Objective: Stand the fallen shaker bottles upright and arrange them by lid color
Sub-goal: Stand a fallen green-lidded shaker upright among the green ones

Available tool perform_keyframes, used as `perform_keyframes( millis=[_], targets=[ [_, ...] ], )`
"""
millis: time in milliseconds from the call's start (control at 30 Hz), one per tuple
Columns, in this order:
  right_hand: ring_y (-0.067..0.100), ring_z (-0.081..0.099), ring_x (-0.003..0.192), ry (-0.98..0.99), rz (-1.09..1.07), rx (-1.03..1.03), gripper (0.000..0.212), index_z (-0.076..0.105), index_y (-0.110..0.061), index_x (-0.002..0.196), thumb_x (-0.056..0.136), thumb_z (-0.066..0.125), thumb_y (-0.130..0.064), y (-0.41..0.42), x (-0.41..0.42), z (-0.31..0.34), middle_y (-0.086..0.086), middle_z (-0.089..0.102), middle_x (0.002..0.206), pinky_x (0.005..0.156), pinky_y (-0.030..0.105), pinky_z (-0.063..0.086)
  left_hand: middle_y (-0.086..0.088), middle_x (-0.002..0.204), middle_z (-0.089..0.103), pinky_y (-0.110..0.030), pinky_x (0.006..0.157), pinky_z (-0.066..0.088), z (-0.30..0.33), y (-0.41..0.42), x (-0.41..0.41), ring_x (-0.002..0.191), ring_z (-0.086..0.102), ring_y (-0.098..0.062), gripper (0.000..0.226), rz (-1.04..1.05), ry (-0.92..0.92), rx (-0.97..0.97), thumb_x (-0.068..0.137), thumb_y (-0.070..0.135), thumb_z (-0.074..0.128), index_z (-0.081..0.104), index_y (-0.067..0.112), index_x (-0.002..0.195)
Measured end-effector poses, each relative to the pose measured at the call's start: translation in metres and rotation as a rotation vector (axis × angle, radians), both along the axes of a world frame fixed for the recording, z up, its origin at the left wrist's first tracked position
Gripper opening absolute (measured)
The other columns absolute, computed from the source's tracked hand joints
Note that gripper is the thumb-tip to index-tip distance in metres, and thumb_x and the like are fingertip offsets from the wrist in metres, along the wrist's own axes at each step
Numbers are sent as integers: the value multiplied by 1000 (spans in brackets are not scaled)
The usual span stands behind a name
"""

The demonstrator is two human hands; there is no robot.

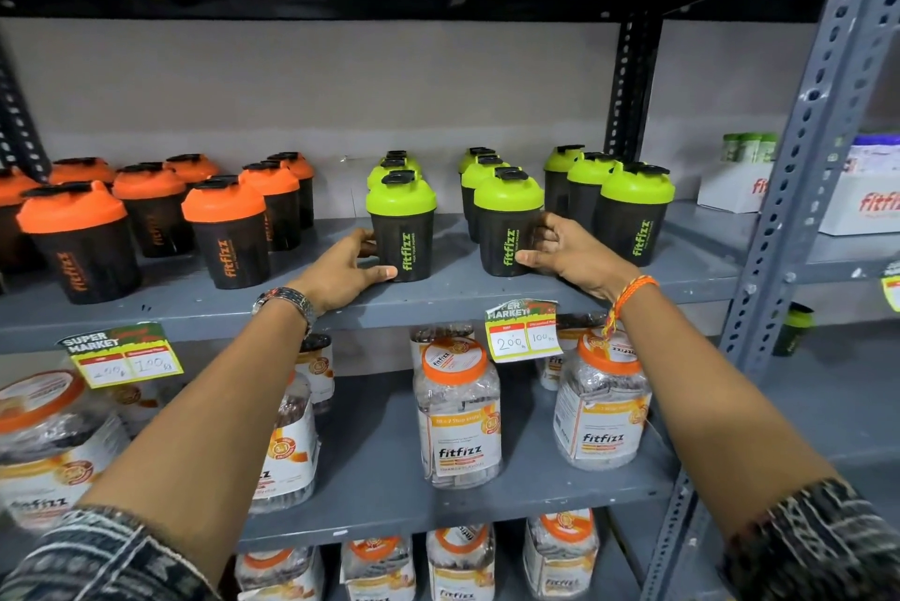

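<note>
Black shaker bottles stand upright on the grey shelf [438, 303]. Several with orange lids [226, 230] fill the left half in rows; several with green lids stand in three rows on the right half, the rightmost front one [633, 215] untouched. My left hand [348, 271] grips the base of the front green-lidded bottle [403, 230] of the left green row. My right hand [567, 254] grips the base of the front green-lidded bottle [506, 225] of the middle green row. No bottle on this shelf lies on its side.
Price tags [523, 332] hang from the shelf's front edge. Clear jars with orange lids [458, 410] stand on the shelves below. A slotted grey upright [798, 152] bounds the right side; beyond it are white boxes [862, 203] and a single green-lidded shaker [793, 330] lower down.
</note>
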State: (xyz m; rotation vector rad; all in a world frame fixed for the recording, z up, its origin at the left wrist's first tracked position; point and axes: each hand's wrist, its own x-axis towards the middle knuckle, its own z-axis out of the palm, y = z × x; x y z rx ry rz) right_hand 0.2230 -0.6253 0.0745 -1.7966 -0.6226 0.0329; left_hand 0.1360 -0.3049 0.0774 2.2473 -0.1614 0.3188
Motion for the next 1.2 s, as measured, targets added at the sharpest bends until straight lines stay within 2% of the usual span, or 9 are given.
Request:
perform_keyframes(
  millis=[200,367,633,800,900,967,1033,1100,1200],
  targets=[
    [14,65,115,-18,-9,-10,55,51,-11,135,85,71,1,0,-5,2,10,67,127,100,29,52,-3,138,57,-39,116,37,-1,5,1,129,51,-14,46,-24,-9,-10,90,14,71,47,24,128],
    [14,64,119,-17,-8,-29,55,52,-10,136,85,71,-1,0,-5,3,8,68,127,102,29,51,-5,137,60,-46,118,38,0,9,2,132,53,-17,52,-48,4,-5,89,14,71,49,18,137],
    [15,65,119,-7,-24,-54,54,54,-12,134,84,73,-4,-2,-3,3,4,70,123,105,35,50,-7,137,59,-42,116,40,2,6,0,129,55,-18,50,-53,18,-27,91,12,69,47,16,136],
    [16,66,118,-4,-21,-49,55,53,-12,134,84,73,-2,-1,-7,5,5,69,124,100,29,53,-7,139,58,-42,116,40,1,5,2,129,54,-18,54,-50,19,-39,91,12,69,46,16,139],
    [20,67,117,30,-17,1,59,56,-16,129,77,78,-1,-3,-11,7,11,69,126,95,30,56,-7,142,56,-38,115,39,1,4,1,131,52,-17,58,-55,38,-44,91,10,68,43,14,143],
    [22,65,120,16,-36,33,67,56,-14,130,69,83,-9,-4,-17,11,8,69,124,98,33,55,-6,142,54,-34,113,39,2,2,1,131,51,-18,63,-50,50,-47,91,8,67,38,13,147],
    [20,63,123,-11,-73,28,75,51,-11,138,70,83,-13,-3,-27,13,5,66,131,105,38,50,-8,143,53,-36,115,37,4,3,1,134,49,-19,70,-18,62,-62,92,8,66,30,11,152],
    [18,55,130,-49,-162,-5,75,42,-8,145,79,79,-10,2,-41,13,2,55,140,109,36,44,-12,149,50,-41,118,35,5,7,-3,139,46,-23,76,27,66,-80,93,9,65,23,10,156],
    [26,43,140,-272,-503,-112,84,34,-4,150,82,79,-22,15,-70,10,11,46,151,114,39,37,-10,149,50,-43,118,37,3,15,-17,140,44,-24,75,66,-2,-62,94,11,65,24,13,156]
  ],
)
